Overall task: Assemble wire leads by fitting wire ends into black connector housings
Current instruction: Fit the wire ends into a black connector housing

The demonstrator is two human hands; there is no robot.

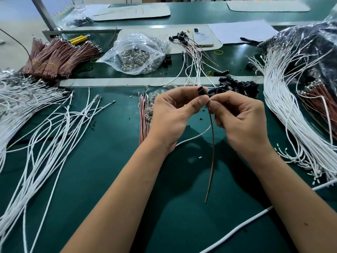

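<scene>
Seating brown wire [212, 143] into black housing [202, 90] above the bench | left hand [175, 114] pinched housing, right hand [238, 117] pinched wire just below | advice: align straight, push until terminal locks.

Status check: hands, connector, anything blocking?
Left hand pinching black connector housing. Right hand pinching brown wire at housing's base. Wire hangs free; nothing blocking.

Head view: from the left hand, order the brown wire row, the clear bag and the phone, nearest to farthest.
From the left hand:
1. Brown wire row, just left of it.
2. Clear bag, beyond, mid-table.
3. Phone, far back, on the right.
</scene>
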